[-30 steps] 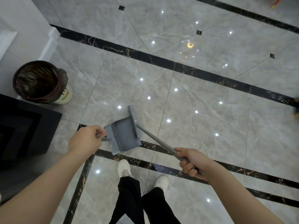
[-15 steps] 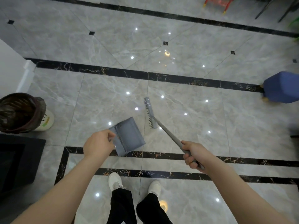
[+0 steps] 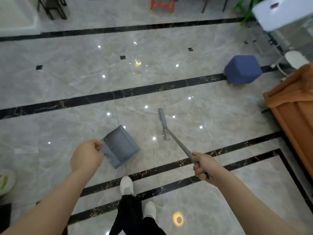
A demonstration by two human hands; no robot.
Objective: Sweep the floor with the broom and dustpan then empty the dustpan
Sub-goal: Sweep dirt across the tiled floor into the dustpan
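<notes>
A grey dustpan (image 3: 119, 146) hangs over the marble floor in front of me, its comb edge near my left hand (image 3: 87, 155), which grips its handle; the handle itself is hidden by the fingers. To its right is a grey broom (image 3: 163, 123) with a narrow head and short bristles, held clear of the dustpan. My right hand (image 3: 202, 167) grips the broom's long handle near its end. The bin's white base (image 3: 6, 181) shows at the left edge; the rest of the bin is out of view.
A blue stool (image 3: 242, 70) stands at the right. An orange-covered piece of furniture (image 3: 291, 106) fills the right edge. Chair legs and a red stool (image 3: 162, 5) stand at the far end, and a white stand (image 3: 296, 60) at far right. My feet (image 3: 127, 185) stand below the dustpan.
My view has swung right, away from the bin, which slid out at the left. Broom and dustpan have drawn apart; both hands keep their grip.
</notes>
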